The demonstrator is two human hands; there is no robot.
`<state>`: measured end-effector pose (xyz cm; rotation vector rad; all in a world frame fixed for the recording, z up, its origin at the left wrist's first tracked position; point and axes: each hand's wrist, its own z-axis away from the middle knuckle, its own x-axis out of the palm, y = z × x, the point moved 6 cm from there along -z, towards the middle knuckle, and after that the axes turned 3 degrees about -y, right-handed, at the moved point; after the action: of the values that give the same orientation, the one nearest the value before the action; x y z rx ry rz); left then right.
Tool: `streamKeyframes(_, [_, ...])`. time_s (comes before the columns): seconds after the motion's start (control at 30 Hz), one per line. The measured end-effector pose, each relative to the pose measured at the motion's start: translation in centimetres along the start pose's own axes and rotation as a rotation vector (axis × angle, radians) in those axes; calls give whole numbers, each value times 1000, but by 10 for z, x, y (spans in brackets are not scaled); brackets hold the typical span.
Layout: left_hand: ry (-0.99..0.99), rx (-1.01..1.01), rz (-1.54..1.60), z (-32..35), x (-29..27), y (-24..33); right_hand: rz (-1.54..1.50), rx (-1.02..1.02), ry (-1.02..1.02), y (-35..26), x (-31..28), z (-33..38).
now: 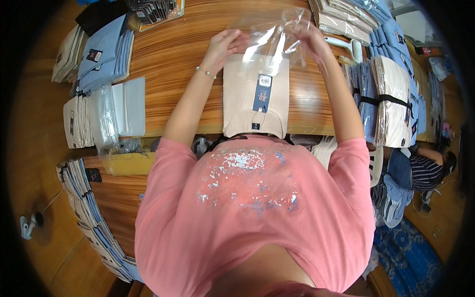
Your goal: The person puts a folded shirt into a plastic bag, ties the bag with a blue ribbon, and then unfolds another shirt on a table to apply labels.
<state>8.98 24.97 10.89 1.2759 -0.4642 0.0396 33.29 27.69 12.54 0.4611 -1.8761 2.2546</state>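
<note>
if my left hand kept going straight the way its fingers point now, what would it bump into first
Most likely the clear plastic bag it already touches: the left hand points right, toward the right hand gripping the bag's other side above the folded beige shirt. Depth is hard to judge.

On the wooden worktop (178,54), light-blue folded shirts (105,52) are stacked at the left edge, with a pile of clear bags (106,119) beside them. Strapped bundles of shirts (391,101) line the right edge. A white tape dispenser (349,47) lies near the far right corner.
</note>
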Motion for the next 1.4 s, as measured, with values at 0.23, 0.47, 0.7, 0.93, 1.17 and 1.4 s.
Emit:
streamKeyframes(0.23, [89, -24, 126, 2, -8, -12, 141, 94, 58, 29, -25, 25])
streamKeyframes(0.47, [-242, -47, 148, 15, -5, -22, 62, 51, -71, 23, -11, 36])
streamKeyframes(0.7, [-161, 34, 737, -6, -26, -24, 133, 193, -565, 8, -6, 59])
streamKeyframes(0.93, [122, 274, 439, -12, -42, 0, 608, -187, 31, -18, -50, 19])
streamKeyframes(1.17, [461, 724, 242, 26, -19, 25, 427, 160, -145, 35, 82, 69])
streamKeyframes(1.4, [320, 1114, -1190, 90, 53, 16, -683, 266, -244, 104, 96, 40])
